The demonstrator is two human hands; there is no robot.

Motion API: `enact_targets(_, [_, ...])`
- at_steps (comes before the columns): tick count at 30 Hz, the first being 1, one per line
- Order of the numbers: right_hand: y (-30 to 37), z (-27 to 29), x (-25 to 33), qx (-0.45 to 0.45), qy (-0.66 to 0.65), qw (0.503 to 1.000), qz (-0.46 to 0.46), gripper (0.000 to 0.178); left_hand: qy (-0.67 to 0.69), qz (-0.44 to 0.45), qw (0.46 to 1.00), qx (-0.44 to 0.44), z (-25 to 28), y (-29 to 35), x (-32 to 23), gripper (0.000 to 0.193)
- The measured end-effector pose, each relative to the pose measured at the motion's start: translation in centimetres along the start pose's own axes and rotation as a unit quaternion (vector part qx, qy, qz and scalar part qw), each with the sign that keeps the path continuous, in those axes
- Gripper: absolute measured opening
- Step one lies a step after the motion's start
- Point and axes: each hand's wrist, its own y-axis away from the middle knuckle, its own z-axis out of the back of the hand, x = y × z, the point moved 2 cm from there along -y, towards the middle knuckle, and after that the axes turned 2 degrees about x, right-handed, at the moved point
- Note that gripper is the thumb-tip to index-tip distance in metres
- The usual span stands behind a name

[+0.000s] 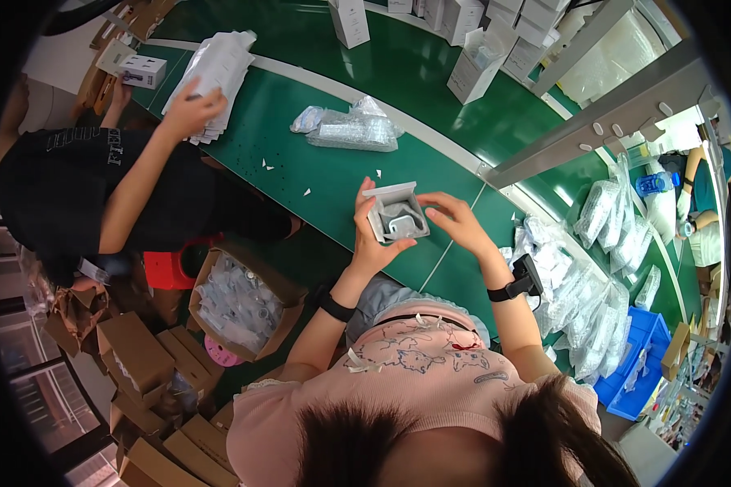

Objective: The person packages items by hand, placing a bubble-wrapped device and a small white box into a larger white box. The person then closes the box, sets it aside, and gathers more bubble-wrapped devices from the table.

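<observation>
A small open white box (391, 192) is held above the green table in front of me. My left hand (369, 245) grips its left side and underside, thumb and fingers around it. Inside the box lies a white rounded device (400, 226) with a dark part beside it, too small to name, against pale lining. My right hand (456, 221) is at the box's right edge, fingers stretched and apart; whether the fingertips touch the rim I cannot tell. Beyond the box, bubble-wrapped packages (353, 130) lie on the table, with small white scraps near them.
At the left a co-worker's hand (193, 112) rests over a stack of flat white cartons (223, 69). Bubble-wrapped packs (601, 316) crowd my right, beside a blue bin (625, 398). A carton of clear bags (240, 304) stands below left. White boxes (475, 69) line the back, near a metal post (593, 122).
</observation>
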Motion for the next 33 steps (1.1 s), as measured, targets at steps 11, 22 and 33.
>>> enact_targets(11, [-8.5,4.4,-3.8,-0.099,0.092,0.991,-0.001,0.025,-0.137,0.083,0.987,0.012,0.5,-1.3,-2.5,0.013])
enact_targets(22, [-25.2,4.7,-8.4,-0.053,0.299,0.952,0.038,0.046,-0.079,0.121,0.99,-0.008,-0.9,-1.6,-3.9,0.015])
enact_targets(33, [-26.7,3.0,-8.6,0.032,0.407,0.912,0.038,0.039,-0.087,0.16,0.983,0.015,-0.1,-3.2,-4.4,0.03])
